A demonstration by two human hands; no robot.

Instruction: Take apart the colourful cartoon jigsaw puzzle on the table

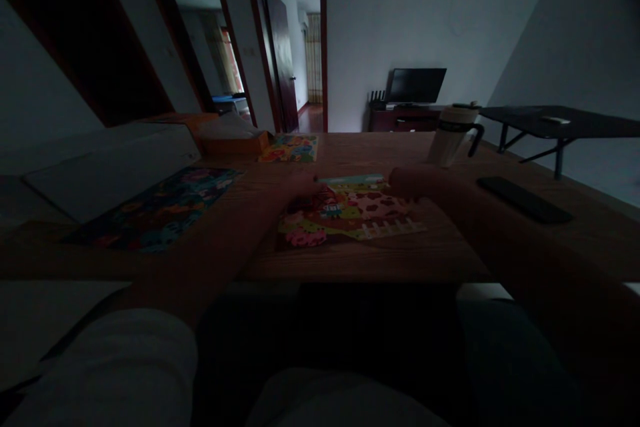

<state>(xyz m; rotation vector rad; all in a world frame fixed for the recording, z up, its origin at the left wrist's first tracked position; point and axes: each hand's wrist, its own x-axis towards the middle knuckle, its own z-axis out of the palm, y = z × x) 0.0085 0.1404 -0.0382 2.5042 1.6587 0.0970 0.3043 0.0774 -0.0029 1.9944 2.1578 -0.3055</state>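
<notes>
Head view: nearest us, a pale sleeve is at our left, just short of the wooden worktop. The farm picture (pink pig, cow, white fence) lies flat on the worktop, centre, betw. our two forearms, approx. parallel to the near edge. Its surface may be made of separate pcs; too dim to tell. If so, a sideways push or a snagged fingertip could pop some loose, esp. along the rim.

Our L hand is at the pic's far left corner, our R hand at its far right. Both are blurred & dark, so we can't tell whether the fingers are wide, narrow or pinching anything; contact w/ the pic is also unclear. Main risk, we'd judge: uneven pull. One hand leading could skew the pic or bend a corner. Poor light adds to it, since small misfits would be easy to miss.

Left of our L arm, a dark blue picture sheet lies near; a forearm sweeping left could drag it. To the right, past our R forearm, there's a flat black item, poss. a phone; an elbow swung out might nudge it.

Farther, the handled mug stands upright beyond our R hand. A quick reach far right could tip it, & any liquid inside (can't see) might wet the pic. Far left: an orange box w/ another bright sheet beside it, low risk. Way back, a TV, out of reach.
</notes>
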